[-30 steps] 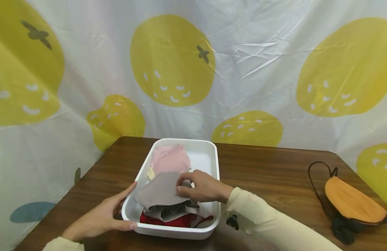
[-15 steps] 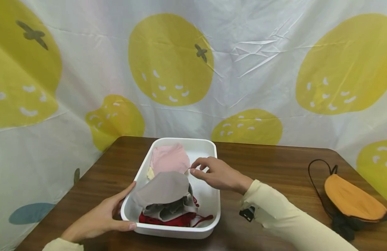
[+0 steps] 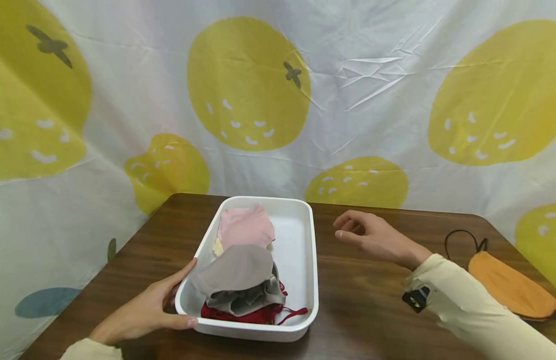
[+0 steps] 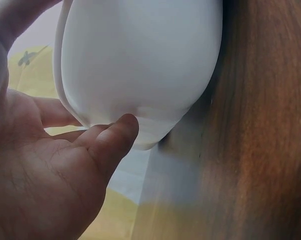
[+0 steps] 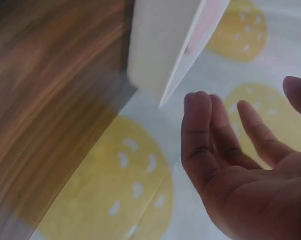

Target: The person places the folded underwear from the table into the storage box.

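Note:
A white plastic tub (image 3: pixel 255 330) stands on the table, holding a folded pink cloth (image 3: pixel 245 226), a smooth grey fabric piece (image 3: pixel 237 270) and, under it, a red fabric piece (image 3: pixel 241 317) with a thin strap. A bit of pale yellow cloth (image 3: pixel 217 247) shows beside the pink one. My left hand (image 3: pixel 144 305) holds the tub's near left corner, thumb at the near side and fingers along the left side; in the left wrist view its fingers (image 4: pixel 123 131) meet the outer wall. Right of the tub, my right hand (image 3: pixel 377 237) hovers with loosely bent fingers and nothing in them.
An orange fabric piece (image 3: pixel 512 285) with a thin black cord lies at the table's right side, partly behind the right sleeve. The brown wooden table (image 3: pixel 350 320) ends at a white curtain (image 3: pixel 372 115) printed with yellow fruit.
My right hand has left the grey fabric piece, passed over the tub's right rim and moved right above the table. My left hand and the tub have stayed put.

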`<control>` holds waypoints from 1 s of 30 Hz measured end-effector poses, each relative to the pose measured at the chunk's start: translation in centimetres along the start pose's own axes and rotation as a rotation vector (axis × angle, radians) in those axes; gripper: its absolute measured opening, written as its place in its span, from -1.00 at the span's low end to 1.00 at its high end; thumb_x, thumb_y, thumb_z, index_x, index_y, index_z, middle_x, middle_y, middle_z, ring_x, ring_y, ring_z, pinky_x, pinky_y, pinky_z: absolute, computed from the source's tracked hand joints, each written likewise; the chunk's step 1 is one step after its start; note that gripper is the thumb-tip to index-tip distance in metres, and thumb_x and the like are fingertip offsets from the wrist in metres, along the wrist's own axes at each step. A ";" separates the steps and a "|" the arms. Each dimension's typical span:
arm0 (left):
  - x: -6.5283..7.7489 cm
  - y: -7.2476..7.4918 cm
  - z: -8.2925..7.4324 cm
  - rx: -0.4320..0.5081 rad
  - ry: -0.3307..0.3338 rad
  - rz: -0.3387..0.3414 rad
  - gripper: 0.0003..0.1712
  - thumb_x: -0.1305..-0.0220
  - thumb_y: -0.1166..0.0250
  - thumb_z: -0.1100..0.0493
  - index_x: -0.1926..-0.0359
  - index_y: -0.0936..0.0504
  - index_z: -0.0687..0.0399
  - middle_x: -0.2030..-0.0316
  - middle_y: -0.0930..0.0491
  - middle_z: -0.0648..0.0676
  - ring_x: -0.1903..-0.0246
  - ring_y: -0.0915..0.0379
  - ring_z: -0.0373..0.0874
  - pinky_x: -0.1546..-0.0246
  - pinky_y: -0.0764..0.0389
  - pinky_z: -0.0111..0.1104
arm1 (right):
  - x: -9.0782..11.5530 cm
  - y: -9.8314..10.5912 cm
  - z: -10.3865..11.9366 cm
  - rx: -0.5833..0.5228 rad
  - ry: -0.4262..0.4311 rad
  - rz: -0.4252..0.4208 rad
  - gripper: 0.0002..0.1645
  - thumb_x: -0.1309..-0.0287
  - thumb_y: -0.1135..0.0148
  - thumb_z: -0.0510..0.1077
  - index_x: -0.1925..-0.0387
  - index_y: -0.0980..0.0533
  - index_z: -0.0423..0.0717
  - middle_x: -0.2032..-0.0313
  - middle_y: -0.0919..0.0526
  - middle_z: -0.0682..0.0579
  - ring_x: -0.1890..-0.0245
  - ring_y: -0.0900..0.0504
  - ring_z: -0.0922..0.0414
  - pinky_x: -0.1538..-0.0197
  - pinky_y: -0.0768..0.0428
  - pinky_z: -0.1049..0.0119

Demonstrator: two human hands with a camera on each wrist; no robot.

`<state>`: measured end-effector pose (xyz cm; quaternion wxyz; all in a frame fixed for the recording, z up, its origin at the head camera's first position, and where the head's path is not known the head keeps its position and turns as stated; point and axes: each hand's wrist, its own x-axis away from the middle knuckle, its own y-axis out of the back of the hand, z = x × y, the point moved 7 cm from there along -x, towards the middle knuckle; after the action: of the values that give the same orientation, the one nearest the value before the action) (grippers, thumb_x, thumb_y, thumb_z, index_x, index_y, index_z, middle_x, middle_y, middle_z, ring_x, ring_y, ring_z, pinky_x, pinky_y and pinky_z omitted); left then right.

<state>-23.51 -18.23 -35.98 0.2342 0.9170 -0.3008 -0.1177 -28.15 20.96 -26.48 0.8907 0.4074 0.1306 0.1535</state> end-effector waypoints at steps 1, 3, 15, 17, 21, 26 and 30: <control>0.0 0.1 0.0 -0.002 -0.001 0.000 0.26 -0.19 -0.47 0.17 -0.59 0.27 0.25 -0.39 -0.17 0.56 -0.07 -0.47 -0.41 0.00 -0.57 -0.56 | 0.3 0.5 -0.4 -0.004 -0.010 -0.002 -0.66 -0.40 -0.18 0.03 -0.05 -0.53 -0.07 0.14 -0.66 -0.07 0.21 -0.63 0.12 0.17 -0.64 0.20; 0.0 0.2 -0.1 -0.006 -0.003 0.000 0.26 -0.19 -0.47 0.16 -0.60 0.27 0.23 -0.40 -0.16 0.55 -0.07 -0.47 -0.39 0.00 -0.57 -0.55 | 1.0 1.7 -1.0 0.005 -0.013 -0.018 -0.66 -0.41 -0.17 0.03 -0.06 -0.54 -0.07 0.16 -0.66 -0.05 0.23 -0.62 0.16 0.19 -0.65 0.21; -0.1 0.1 -0.2 -0.035 -0.008 -0.004 0.27 -0.16 -0.49 0.15 -0.60 0.24 0.23 -0.43 -0.14 0.53 -0.11 -0.44 -0.40 -0.03 -0.53 -0.59 | 6.0 8.7 -9.4 0.109 -0.160 -0.156 -0.56 -0.48 -0.05 0.10 -0.13 -0.51 -0.12 0.09 -0.72 -0.04 0.23 -0.61 0.45 0.23 -0.66 0.33; -0.1 0.2 -0.2 -0.046 0.004 -0.012 0.27 -0.16 -0.49 0.13 -0.60 0.23 0.20 -0.43 -0.15 0.51 -0.11 -0.43 -0.41 -0.04 -0.52 -0.59 | 6.9 9.7 -11.5 0.111 -0.205 -0.172 -0.53 -0.49 -0.04 0.10 -0.14 -0.50 -0.18 0.13 -0.73 0.05 0.26 -0.61 0.48 0.24 -0.67 0.32; -0.1 0.3 -0.3 -0.071 0.013 -0.021 0.26 -0.16 -0.49 0.11 -0.60 0.20 0.19 -0.45 -0.15 0.48 -0.11 -0.41 -0.43 -0.04 -0.50 -0.60 | 8.8 11.5 -15.1 0.097 -0.254 -0.219 -0.51 -0.50 -0.03 0.03 -0.13 -0.46 -0.33 0.28 -0.70 0.27 0.33 -0.60 0.47 0.31 -0.66 0.30; 0.0 0.2 -0.3 -0.053 -0.001 -0.011 0.25 -0.17 -0.48 0.14 -0.60 0.22 0.22 -0.43 -0.16 0.51 -0.10 -0.44 -0.41 -0.02 -0.54 -0.58 | 11.2 13.0 -18.2 0.150 -0.307 -0.272 -0.49 -0.51 -0.02 -0.03 -0.12 -0.41 -0.46 0.32 -0.67 0.24 0.40 -0.53 0.52 0.35 -0.64 0.31; 0.0 0.2 -0.1 -0.056 0.004 -0.013 0.25 -0.17 -0.48 0.13 -0.60 0.22 0.19 -0.44 -0.16 0.50 -0.11 -0.42 -0.45 -0.03 -0.52 -0.59 | 13.1 14.3 -21.9 0.187 -0.359 -0.313 -0.48 -0.47 -0.09 -0.05 -0.08 -0.41 -0.50 0.32 -0.70 0.05 0.42 -0.52 0.48 0.36 -0.63 0.24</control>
<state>-23.54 -18.32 -35.78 0.2596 0.9122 -0.2910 -0.1257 -26.38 49.83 -30.81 0.8711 0.4834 0.0456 -0.0739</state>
